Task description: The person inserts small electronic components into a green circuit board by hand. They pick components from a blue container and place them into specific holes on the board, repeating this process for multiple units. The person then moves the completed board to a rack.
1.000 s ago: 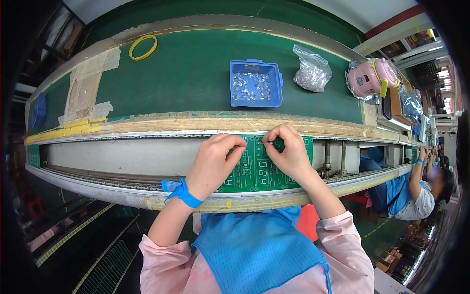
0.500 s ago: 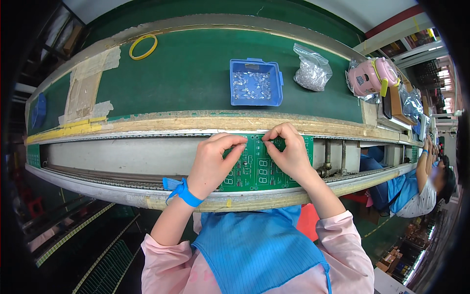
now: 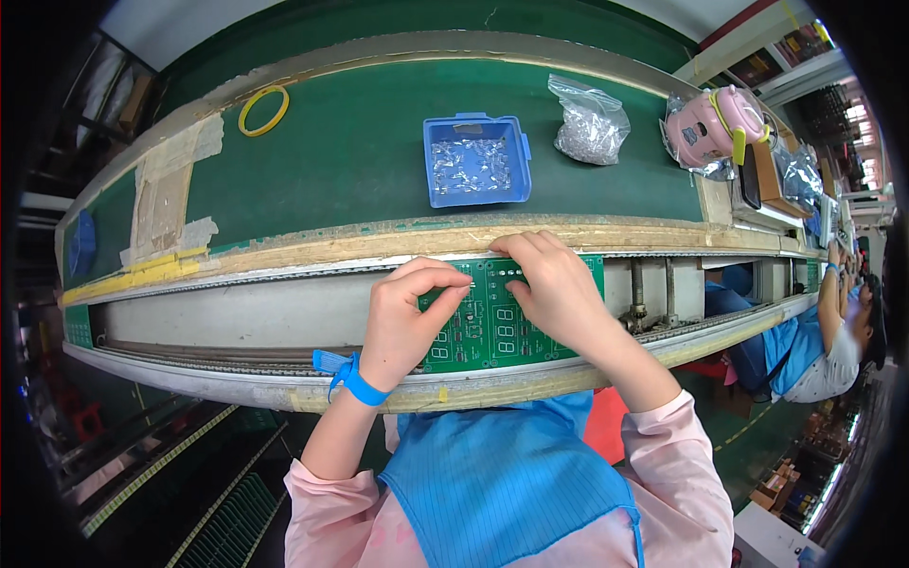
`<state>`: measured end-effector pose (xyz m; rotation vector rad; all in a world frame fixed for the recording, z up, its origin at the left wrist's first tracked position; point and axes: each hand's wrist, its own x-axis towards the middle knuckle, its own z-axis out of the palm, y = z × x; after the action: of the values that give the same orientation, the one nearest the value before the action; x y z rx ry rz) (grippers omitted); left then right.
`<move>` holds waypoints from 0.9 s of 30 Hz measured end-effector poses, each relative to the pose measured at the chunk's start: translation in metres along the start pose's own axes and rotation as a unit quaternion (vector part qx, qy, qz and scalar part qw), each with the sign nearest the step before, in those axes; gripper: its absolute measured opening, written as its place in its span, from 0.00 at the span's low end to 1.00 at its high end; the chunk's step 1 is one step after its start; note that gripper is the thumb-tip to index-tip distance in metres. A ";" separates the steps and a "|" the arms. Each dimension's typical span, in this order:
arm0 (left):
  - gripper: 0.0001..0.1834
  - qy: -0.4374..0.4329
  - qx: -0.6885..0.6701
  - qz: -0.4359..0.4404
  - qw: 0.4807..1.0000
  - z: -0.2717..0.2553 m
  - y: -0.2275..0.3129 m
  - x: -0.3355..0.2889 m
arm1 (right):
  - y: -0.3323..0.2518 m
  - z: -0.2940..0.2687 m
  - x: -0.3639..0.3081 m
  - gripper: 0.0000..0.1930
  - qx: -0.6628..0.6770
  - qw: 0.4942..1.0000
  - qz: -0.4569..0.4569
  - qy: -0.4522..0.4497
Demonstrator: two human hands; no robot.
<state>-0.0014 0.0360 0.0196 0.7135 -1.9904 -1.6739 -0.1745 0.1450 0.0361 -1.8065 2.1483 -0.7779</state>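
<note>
We have two green circuit boards in front of us, the left board [image 3: 470, 333] and the right board [image 3: 516, 350], lying side by side across the long channel [image 3: 237, 312] at the near side of the desk [image 3: 331, 142]; our hands are over their far halves. Our left hand [image 3: 402, 317] has its thumb and forefinger pinched together above the left board; a pale speck shows at the tips, too small for us to tell whether it is a part. Our right hand [image 3: 559, 293] is over the right board with thumb and forefinger spread apart; we see nothing between them, and a row of pale spots [image 3: 511, 274] shows on the board in that gap.

We judge the step in hand to be fine setting of small parts along the far edge of the boards; the next move, as we read it, calls for a light, exact pinch by the right hand, with the left hand steady and neither sleeve nor wristband [image 3: 365, 386] dragging on the boards; if more pieces are needed, the clear parts [image 3: 471, 163] lie loose in the blue bin [image 3: 478, 201] beyond the channel, with a filled bag [image 3: 592, 137] to its right.
</note>
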 end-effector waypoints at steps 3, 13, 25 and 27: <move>0.07 -0.004 -0.003 -0.009 1.000 0.001 0.000 0.000 | 0.000 -0.020 0.016 0.15 0.022 0.999 -0.008 -0.035; 0.06 -0.010 0.105 0.022 0.994 0.018 -0.006 0.014 | 0.013 0.009 0.111 0.09 -0.075 0.995 -0.017 -0.063; 0.13 -0.011 -0.181 -0.053 0.982 0.022 -0.003 0.005 | 0.010 0.016 0.114 0.06 -0.063 0.997 0.003 -0.038; 0.13 -0.020 -0.194 -0.032 0.980 0.024 0.002 0.003 | 0.009 0.020 0.114 0.07 -0.066 0.997 0.014 -0.023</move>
<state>-0.0193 0.0521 0.0172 0.6081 -1.6062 -2.0476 -0.1968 0.0307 0.0331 -1.8346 2.2384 -0.5949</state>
